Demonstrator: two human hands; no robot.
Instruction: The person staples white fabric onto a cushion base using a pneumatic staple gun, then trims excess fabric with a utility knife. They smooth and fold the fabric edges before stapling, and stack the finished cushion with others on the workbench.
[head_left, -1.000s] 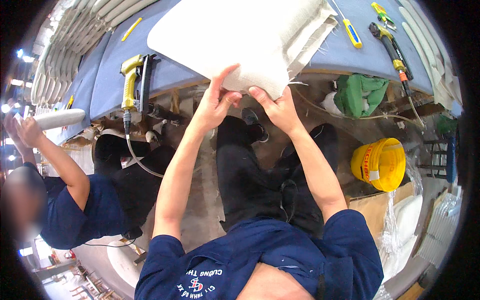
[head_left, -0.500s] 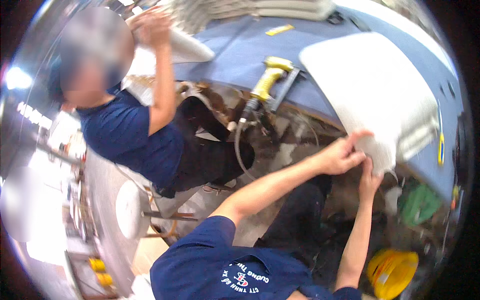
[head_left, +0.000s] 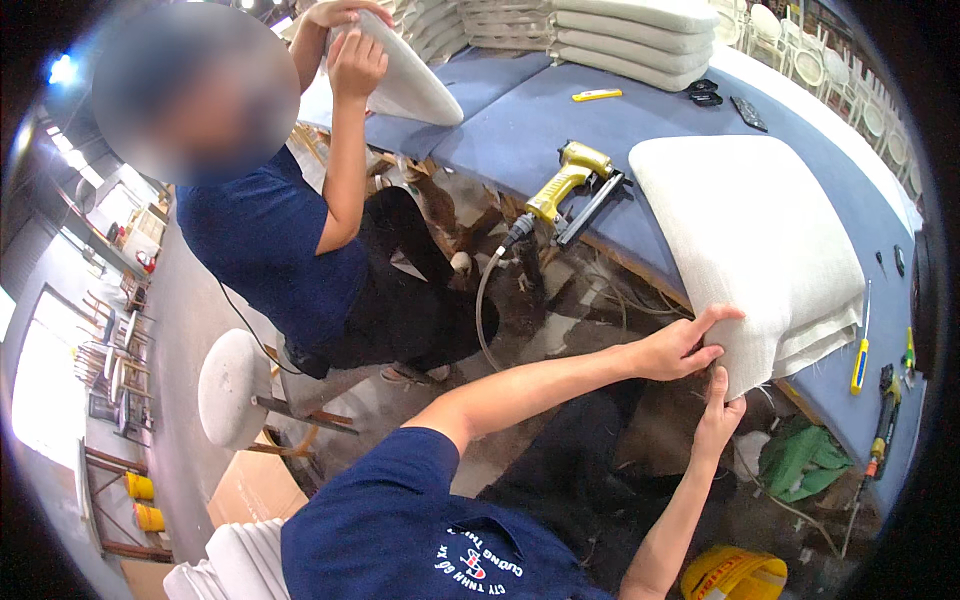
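A cream fabric-covered seat cushion (head_left: 750, 220) lies on the blue worktable, its near corner jutting past the front edge. My left hand (head_left: 685, 345) grips that corner at its left side, index finger stretched along the top and thumb at the edge. Just below, my right hand (head_left: 716, 425) pinches the loose fabric hanging at the corner, its thumb upward. Some of the fingers are hidden under the cloth. Frayed layers of fabric show along the cushion's right side. A yellow staple gun (head_left: 568, 185) with an air hose rests at the table edge, left of the cushion.
At the left, a co-worker (head_left: 270, 240) holds another cushion (head_left: 415, 80) upright. Stacked cushions (head_left: 635, 40) stand at the back of the blue table (head_left: 490, 140). A yellow-handled screwdriver (head_left: 860, 365) lies on the right. Below are a green bag (head_left: 800, 462) and a yellow bucket (head_left: 735, 575).
The view has shifted, so the table sits lower in it. My hands stay at the cushion's corner, the right one slightly lower against it. The co-worker's hands have shifted on their cushion.
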